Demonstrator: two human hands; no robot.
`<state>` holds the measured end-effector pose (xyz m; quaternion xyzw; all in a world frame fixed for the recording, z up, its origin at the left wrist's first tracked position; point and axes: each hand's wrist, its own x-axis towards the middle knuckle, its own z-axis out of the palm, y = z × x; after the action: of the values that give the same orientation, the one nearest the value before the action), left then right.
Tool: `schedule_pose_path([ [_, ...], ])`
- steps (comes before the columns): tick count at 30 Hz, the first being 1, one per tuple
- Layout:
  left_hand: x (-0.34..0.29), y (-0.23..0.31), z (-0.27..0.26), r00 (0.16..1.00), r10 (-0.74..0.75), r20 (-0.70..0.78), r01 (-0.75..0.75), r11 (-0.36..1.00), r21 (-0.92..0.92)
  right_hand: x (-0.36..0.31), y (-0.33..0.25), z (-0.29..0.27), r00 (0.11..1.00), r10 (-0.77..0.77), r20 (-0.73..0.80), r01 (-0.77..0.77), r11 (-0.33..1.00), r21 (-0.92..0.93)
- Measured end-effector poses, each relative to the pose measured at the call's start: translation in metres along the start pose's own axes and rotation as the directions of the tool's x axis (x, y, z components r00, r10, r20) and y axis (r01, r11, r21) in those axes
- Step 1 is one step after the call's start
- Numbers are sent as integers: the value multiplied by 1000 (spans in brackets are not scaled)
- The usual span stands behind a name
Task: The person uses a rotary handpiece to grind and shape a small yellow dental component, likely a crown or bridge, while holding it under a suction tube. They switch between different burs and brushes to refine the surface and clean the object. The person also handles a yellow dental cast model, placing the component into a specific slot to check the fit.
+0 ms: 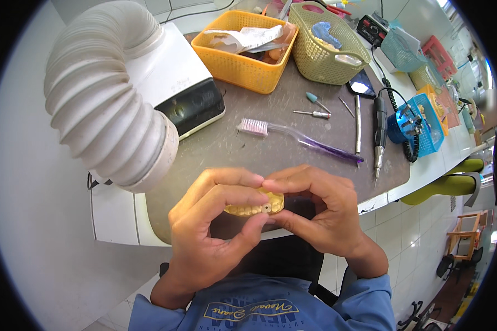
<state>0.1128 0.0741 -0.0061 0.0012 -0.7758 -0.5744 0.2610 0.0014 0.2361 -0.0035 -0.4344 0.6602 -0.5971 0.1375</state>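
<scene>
Just past the table's near edge I hold a yellow dental cast [245, 210] with a row of teeth. A small pale crown-like piece [266, 208] with a dark hole in it sits at the cast's tooth row. My right hand [320, 207] grips the cast's right end between thumb and fingers. My left hand [212, 212] is closed in a loose pinch, its thumb and index tips at the pale piece and the cast's edge. The fingertips of both hands meet above the cast and hide part of it. Whether the pale piece is seated or loose I cannot tell.
A toothbrush [303, 138], burs [317, 105], a thin metal tool [358, 124] and a black handpiece [379, 132] lie beyond my hands. A ribbed white hose [105, 105] arches at left. Orange [243, 74] and olive [328, 63] baskets stand behind; a blue bur holder [400, 127] is at right.
</scene>
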Motion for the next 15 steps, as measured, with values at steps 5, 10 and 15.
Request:
schedule_pose_path([
  [5, 0, 13, -7, 991, -73, -114, 83, 993, 84, 3, -13, -15, 999, 36, 14, -34, 994, -102],
  [10, -7, 4, -42, 984, -154, -88, 173, 940, 293, 20, -46, -60, 1000, 23, 2, -21, 936, -352],
  [15, -7, -1, -45, 995, -99, 6, 89, 919, 385, 61, -60, -106, 992, -84, -98, 23, 860, -511],
])
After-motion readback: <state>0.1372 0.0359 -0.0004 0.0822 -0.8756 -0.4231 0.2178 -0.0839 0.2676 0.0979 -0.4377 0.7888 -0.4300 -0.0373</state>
